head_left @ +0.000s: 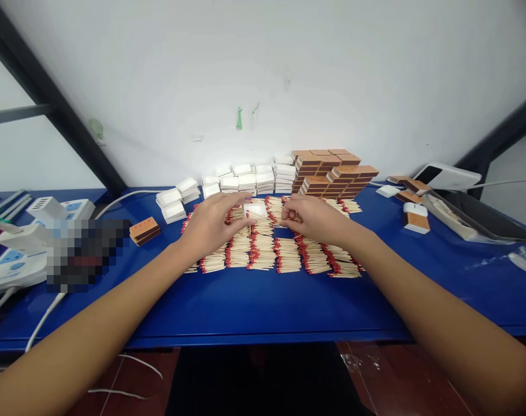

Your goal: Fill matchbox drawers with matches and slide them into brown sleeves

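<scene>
My left hand grips a small white matchbox tray between thumb and fingers, above the rows of matches. At least one red match head shows at the tray's left end. Just right of the tray, my right hand is closed in a pinch over the matches; whatever its fingertips hold is hidden. Red-tipped wooden matches lie in several bundles across the blue table, under and in front of both hands.
White trays are stacked along the wall, beside piled brown matchboxes. One matchbox lies at left, near a power strip with plugs and cables. At right are loose matchboxes, a white device and a dark flat object.
</scene>
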A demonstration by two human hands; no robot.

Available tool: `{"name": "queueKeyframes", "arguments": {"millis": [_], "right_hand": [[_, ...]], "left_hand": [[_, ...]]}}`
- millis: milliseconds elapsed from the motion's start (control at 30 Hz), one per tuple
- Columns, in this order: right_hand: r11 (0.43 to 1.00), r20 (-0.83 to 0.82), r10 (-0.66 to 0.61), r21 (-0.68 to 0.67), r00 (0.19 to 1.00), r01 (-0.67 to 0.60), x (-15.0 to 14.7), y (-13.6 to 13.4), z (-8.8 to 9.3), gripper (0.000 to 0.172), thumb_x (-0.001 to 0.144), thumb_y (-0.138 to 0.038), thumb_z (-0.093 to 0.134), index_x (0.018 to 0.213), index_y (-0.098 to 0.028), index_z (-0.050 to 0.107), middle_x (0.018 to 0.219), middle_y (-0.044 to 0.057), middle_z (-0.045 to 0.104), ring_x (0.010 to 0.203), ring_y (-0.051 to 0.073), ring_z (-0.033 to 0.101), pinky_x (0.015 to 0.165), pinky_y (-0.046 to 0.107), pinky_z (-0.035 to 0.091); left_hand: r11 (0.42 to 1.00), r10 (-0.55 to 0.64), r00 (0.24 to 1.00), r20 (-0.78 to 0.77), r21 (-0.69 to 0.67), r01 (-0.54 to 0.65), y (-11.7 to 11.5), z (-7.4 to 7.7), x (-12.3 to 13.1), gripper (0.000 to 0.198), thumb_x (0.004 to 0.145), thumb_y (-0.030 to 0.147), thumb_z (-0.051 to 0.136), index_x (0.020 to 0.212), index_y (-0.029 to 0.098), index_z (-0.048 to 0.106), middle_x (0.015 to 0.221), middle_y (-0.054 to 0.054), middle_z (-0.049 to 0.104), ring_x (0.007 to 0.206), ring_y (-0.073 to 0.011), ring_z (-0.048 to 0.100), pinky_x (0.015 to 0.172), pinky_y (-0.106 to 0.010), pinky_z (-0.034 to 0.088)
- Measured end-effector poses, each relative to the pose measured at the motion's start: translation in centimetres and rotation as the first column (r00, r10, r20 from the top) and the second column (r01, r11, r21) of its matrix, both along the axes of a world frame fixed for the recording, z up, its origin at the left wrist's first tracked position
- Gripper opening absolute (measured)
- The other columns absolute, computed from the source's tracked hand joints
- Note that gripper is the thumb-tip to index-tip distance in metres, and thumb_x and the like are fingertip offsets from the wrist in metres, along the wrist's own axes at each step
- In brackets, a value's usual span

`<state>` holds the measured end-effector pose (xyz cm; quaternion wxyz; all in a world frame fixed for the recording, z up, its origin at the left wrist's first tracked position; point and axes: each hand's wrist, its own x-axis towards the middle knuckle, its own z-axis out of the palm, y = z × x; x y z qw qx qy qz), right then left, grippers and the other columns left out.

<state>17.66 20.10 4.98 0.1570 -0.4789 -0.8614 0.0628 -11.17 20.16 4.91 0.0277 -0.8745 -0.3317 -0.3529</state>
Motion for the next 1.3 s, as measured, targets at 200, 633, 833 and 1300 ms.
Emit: {"name": "queueKeyframes", "arguments": {"millis": [200, 633, 833, 1300], "right_hand": [[1.0, -0.002, 0.008, -0.009, 1.0, -0.008, 0.0, 0.2, -0.5, 0.012, 0.097, -0.025, 0.059, 0.087, -0.021, 0.064, 0.093, 0.008, 0.067, 0.081, 0.021, 0.059, 0.072, 0.035, 0.042], [1.0, -0.046, -0.003, 0.014, 0.999, 0.004, 0.0, -0.5, 0.7, 0.015, 0.1, -0.031, 0.058, 0.088, -0.022, 0.06, 0.095, 0.008, 0.065, 0.084, 0.023, 0.06, 0.073, 0.035, 0.042], [0.999, -0.116, -0.038, 0.017, 0.993, 0.041, -0.3, -0.9, 1.2, 0.015, 0.103, -0.033, 0.055, 0.095, -0.022, 0.061, 0.096, 0.009, 0.07, 0.084, 0.024, 0.062, 0.072, 0.036, 0.041], [0.987, -0.244, -0.006, 0.156, 0.97, 0.045, -0.5, -0.8, 1.6, 0.017, 0.102, -0.029, 0.059, 0.106, -0.021, 0.073, 0.098, 0.008, 0.077, 0.081, 0.022, 0.065, 0.073, 0.036, 0.045]], "left_hand": [[1.0, -0.021, 1.0, -0.002, -0.004, 0.021, -0.1, -0.1, 0.1, 0.048, 0.097, 0.041, 0.081, 0.139, 0.025, 0.065, 0.124, -0.007, 0.079, 0.114, -0.0275, 0.076, 0.098, -0.044, 0.061], [1.0, -0.016, 1.0, -0.022, -0.021, 0.015, -0.2, 0.0, 0.1, 0.049, 0.097, 0.042, 0.08, 0.141, 0.027, 0.063, 0.124, -0.007, 0.079, 0.113, -0.0277, 0.076, 0.1, -0.045, 0.059], [0.998, -0.042, 0.999, -0.019, -0.047, 0.041, -0.2, 0.0, 0.1, 0.052, 0.095, 0.041, 0.082, 0.141, 0.026, 0.062, 0.126, -0.007, 0.079, 0.114, -0.0274, 0.076, 0.101, -0.045, 0.059], [0.977, 0.026, 0.993, 0.112, -0.215, -0.001, -0.6, 0.3, 0.6, 0.041, 0.098, 0.04, 0.077, 0.135, 0.025, 0.069, 0.117, -0.006, 0.083, 0.111, -0.0267, 0.079, 0.098, -0.042, 0.061]]}}
